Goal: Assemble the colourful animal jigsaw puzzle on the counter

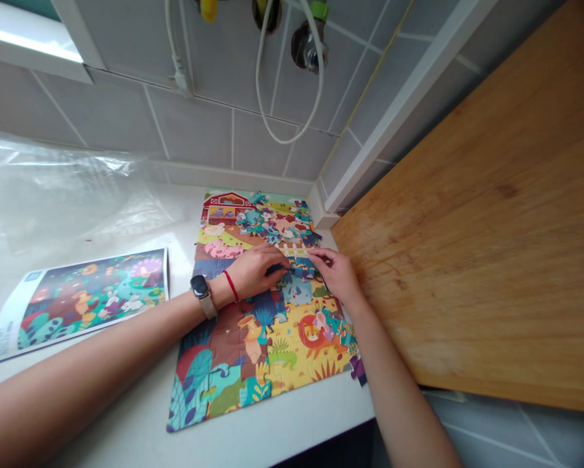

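Note:
A colourful jigsaw puzzle [282, 364] with farm and animal pictures lies on the white worktop. My left hand [260, 270], with a dark-faced watch [200, 287] and a red string bracelet [230, 286] at its wrist, is over the puzzle's middle. Its fingers are curled together, hiding whatever is under them. My right hand [339, 276] is at the puzzle's right edge, thumb and forefinger pinched on the edge of a puzzle piece [302, 265] between the hands. Several loose pieces [272, 224] are heaped on the puzzle's upper part, and others [340, 328] lie beside the lion.
A printed picture sheet [97, 296] lies left of the puzzle, with a clear plastic bag [67, 201] behind it. A wooden board [491, 227] stands close on the right. A white cable [292, 140] hangs before the tiled wall [199, 130].

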`<state>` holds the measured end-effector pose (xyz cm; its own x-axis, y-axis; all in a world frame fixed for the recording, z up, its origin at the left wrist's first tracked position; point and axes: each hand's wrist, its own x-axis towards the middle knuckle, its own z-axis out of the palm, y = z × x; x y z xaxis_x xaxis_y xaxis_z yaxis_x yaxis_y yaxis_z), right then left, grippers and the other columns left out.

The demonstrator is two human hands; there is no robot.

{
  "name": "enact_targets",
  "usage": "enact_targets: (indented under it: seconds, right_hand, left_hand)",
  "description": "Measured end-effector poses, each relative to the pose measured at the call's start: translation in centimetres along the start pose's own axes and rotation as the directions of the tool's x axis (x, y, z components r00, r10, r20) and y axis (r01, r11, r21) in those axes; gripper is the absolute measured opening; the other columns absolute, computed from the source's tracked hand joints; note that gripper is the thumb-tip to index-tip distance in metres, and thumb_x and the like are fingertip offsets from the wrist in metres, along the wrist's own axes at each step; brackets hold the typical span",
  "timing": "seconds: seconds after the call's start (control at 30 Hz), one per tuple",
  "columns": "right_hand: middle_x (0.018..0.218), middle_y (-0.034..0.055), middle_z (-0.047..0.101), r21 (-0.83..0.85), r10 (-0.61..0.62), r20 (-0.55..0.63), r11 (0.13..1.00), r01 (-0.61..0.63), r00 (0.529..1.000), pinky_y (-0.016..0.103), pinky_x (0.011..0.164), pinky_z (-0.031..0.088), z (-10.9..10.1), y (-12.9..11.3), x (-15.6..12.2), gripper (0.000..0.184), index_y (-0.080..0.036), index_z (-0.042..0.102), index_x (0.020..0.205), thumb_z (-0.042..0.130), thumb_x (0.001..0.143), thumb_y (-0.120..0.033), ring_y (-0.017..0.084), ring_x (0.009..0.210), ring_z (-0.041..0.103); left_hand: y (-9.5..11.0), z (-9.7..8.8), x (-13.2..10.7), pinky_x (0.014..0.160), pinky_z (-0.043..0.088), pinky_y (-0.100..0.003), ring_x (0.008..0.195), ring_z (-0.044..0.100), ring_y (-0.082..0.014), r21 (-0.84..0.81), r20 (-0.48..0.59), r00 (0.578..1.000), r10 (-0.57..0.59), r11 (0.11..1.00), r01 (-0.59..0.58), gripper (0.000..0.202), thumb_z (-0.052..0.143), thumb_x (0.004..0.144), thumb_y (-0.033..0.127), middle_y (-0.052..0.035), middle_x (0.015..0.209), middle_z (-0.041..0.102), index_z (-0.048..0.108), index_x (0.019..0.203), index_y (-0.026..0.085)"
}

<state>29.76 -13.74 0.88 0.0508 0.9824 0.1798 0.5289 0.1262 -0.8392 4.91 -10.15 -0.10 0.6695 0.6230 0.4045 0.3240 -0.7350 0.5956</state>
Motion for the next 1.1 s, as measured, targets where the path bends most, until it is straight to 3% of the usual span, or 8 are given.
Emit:
enact_targets:
  seconds: [0.13, 0.23, 0.33, 0.5, 1.1]
  right_hand:
    - [0.122, 0.0098, 0.077, -0.050, -0.051, 0.012, 0.997, 0.052, 0.999, 0.039, 0.088, 0.062, -0.4, -0.1, 0.0, 0.033, -0.025, 0.080, 0.116, 0.075, 0.090, -0.043, 0.025, 0.101, 0.074]
    - [0.140, 0.0084, 0.068, -0.136, -0.153, 0.175, 0.975, 0.178, 0.973, 0.045, 0.111, 0.052, -1.0, -0.8, -0.4, 0.047, -0.030, 0.076, 0.127, 0.086, 0.081, -0.035, 0.027, 0.127, 0.064]
    - [0.135, 0.0076, 0.069, -0.219, -0.164, 0.309, 0.946, 0.238, 0.937, 0.046, 0.118, 0.046, -1.3, -1.2, -0.7, 0.047, -0.030, 0.079, 0.123, 0.090, 0.077, -0.027, 0.027, 0.131, 0.061]
    - [0.126, 0.0071, 0.071, -0.284, -0.173, 0.307, 0.922, 0.264, 0.936, 0.046, 0.114, 0.049, -1.0, -0.8, -0.6, 0.030, -0.030, 0.082, 0.115, 0.083, 0.086, -0.025, 0.027, 0.125, 0.062]
    - [0.128, 0.0093, 0.063, -0.385, -0.142, 0.275, 0.890, 0.244, 0.951, 0.046, 0.115, 0.048, -0.7, -0.3, -1.0, 0.028, -0.030, 0.080, 0.122, 0.075, 0.094, -0.032, 0.028, 0.127, 0.059]
  left_hand:
    - [-0.1, 0.2, 0.0, 0.105, 0.053, -0.047, 0.116, 0.066, -0.0273, 0.082, 0.026, 0.998, 0.054, 0.995, -0.056, 0.023, 0.057, 0.098, 0.023, -0.0093, 0.121, 0.075, 0.079, 0.106, 0.023]
    - [0.0, 0.2, -0.1, 0.107, 0.052, -0.048, 0.122, 0.062, -0.0294, 0.152, 0.065, 0.996, 0.061, 0.986, -0.071, 0.024, 0.058, 0.098, 0.023, -0.0082, 0.128, 0.073, 0.080, 0.107, 0.024]
    - [0.1, 0.2, -0.1, 0.104, 0.053, -0.048, 0.121, 0.063, -0.0294, 0.192, 0.073, 0.996, 0.057, 0.979, -0.070, 0.025, 0.058, 0.099, 0.024, -0.0081, 0.129, 0.072, 0.080, 0.110, 0.025]
    - [0.1, 0.2, -0.2, 0.103, 0.054, -0.049, 0.119, 0.064, -0.0292, 0.185, 0.071, 0.996, 0.048, 0.981, -0.060, 0.026, 0.057, 0.099, 0.023, -0.0082, 0.128, 0.073, 0.080, 0.111, 0.024]
    - [0.0, 0.3, -0.2, 0.101, 0.055, -0.046, 0.116, 0.065, -0.0271, 0.205, 0.065, 0.995, 0.069, 0.975, -0.081, 0.026, 0.055, 0.101, 0.023, -0.0087, 0.126, 0.072, 0.078, 0.112, 0.022]
